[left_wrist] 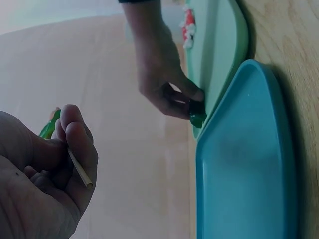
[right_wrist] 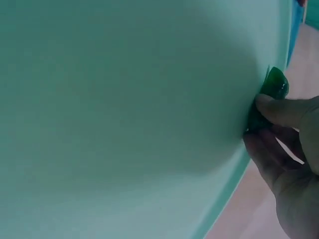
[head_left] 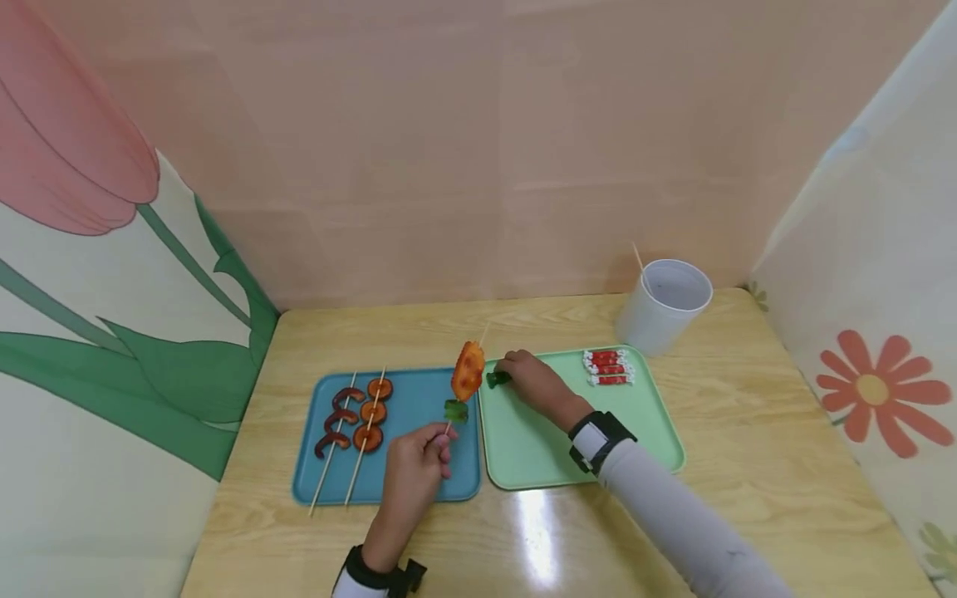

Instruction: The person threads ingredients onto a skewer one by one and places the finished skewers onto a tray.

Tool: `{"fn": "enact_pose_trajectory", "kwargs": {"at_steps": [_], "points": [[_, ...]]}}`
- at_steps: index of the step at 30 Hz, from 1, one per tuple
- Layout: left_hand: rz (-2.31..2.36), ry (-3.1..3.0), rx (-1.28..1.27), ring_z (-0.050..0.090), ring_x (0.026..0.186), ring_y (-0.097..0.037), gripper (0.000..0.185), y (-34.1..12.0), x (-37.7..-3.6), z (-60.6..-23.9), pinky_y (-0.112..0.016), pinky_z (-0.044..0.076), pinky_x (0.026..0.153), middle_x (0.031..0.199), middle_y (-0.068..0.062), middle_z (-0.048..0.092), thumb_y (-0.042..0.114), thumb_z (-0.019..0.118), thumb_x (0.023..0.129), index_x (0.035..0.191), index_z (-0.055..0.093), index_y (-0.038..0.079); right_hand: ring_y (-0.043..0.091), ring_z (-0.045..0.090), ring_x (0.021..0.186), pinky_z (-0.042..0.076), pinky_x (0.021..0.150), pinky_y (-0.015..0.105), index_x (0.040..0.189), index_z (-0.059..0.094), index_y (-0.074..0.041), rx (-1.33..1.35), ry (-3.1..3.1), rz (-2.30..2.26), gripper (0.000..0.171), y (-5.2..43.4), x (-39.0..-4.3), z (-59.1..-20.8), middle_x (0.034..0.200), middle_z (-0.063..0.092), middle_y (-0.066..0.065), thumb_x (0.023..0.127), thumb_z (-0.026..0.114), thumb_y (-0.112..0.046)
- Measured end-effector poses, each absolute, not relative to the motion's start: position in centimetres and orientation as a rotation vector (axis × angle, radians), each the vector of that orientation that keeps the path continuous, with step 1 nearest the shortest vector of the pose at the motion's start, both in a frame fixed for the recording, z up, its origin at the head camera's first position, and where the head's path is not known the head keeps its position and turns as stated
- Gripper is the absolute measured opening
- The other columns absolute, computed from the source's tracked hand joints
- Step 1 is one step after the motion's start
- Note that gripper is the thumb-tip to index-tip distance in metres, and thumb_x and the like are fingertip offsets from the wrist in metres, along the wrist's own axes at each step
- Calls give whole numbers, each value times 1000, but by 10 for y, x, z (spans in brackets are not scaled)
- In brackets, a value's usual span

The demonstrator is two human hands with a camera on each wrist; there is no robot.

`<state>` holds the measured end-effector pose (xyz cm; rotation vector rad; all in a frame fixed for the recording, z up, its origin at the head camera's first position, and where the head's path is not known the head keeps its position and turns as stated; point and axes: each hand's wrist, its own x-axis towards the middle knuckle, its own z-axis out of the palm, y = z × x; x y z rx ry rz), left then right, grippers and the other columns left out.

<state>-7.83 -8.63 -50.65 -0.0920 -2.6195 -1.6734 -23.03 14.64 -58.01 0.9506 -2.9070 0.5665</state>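
Note:
My left hand [head_left: 417, 465] grips a thin wooden skewer [left_wrist: 79, 169] near its lower end, above the right side of the blue tray [head_left: 426, 490]. Threaded on that skewer are an orange-brown toy meat piece [head_left: 468, 371] and, below it, a green pepper piece [head_left: 456, 410]. At the far left corner of the light green tray [head_left: 538, 465], my right hand [head_left: 540, 384] pinches another dark green pepper piece [right_wrist: 275, 85] between thumb and fingers. In the left wrist view this piece is right at the tray's rim.
Two loaded skewers lie on the blue tray, one with curled brown pieces [head_left: 341, 418], one with round brown slices [head_left: 373, 412]. Several red-and-white pieces [head_left: 609, 367] sit at the green tray's far right. Behind it stands a white cup [head_left: 661, 311] with a stick inside.

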Motion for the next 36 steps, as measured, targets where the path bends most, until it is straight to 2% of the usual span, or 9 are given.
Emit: {"fn": "enact_pose_trajectory", "kwargs": {"at_steps": [5, 10, 18, 25, 32, 36], "points": [[-1663, -2630, -109, 58, 47, -5, 18, -85, -78, -506, -24, 54, 49, 65, -3, 61, 3, 60, 101, 92, 74, 7, 26, 70, 99, 59, 86, 41, 112, 73, -2, 794, -2935, 934, 24, 157, -228, -571, 107, 73, 12, 88, 75, 2], [-1685, -2653, -156, 58, 48, -6, 18, -81, -78, -508, -23, 54, 49, 67, -10, 64, 1, 59, 101, 94, 75, 5, 27, 71, 103, 60, 85, 40, 124, 71, -8, 480, -2938, 1337, 31, 171, -222, -535, 116, 74, 11, 94, 75, -16], [-1668, -2725, -185, 57, 47, -5, 19, -74, -77, -511, -23, 52, 49, 64, 0, 58, 2, 59, 101, 91, 75, 7, 24, 66, 100, 59, 89, 37, 125, 71, -8, 288, -2786, 1579, 34, 191, -208, -473, 111, 72, 11, 92, 77, -18], [-1684, -2723, -205, 55, 46, -3, 19, -69, -76, -510, -22, 51, 49, 64, -6, 61, -1, 60, 100, 90, 75, 5, 27, 71, 102, 59, 94, 46, 124, 70, -7, 359, -2699, 1522, 34, 195, -196, -446, 116, 73, 13, 91, 78, -13], [-1683, -2744, -171, 56, 46, -5, 19, -70, -77, -507, -23, 51, 48, 64, 2, 58, 2, 60, 101, 91, 75, 8, 26, 72, 101, 60, 93, 47, 123, 70, -7, 453, -2660, 1404, 34, 190, -186, -439, 115, 73, 11, 90, 78, -9], [-1677, -2745, -181, 57, 46, -5, 18, -71, -76, -507, -23, 52, 49, 64, 3, 58, 2, 60, 101, 91, 75, 8, 24, 73, 99, 61, 91, 45, 121, 71, -9, 523, -2623, 1327, 33, 185, -183, -440, 114, 73, 7, 89, 79, -9]]}}
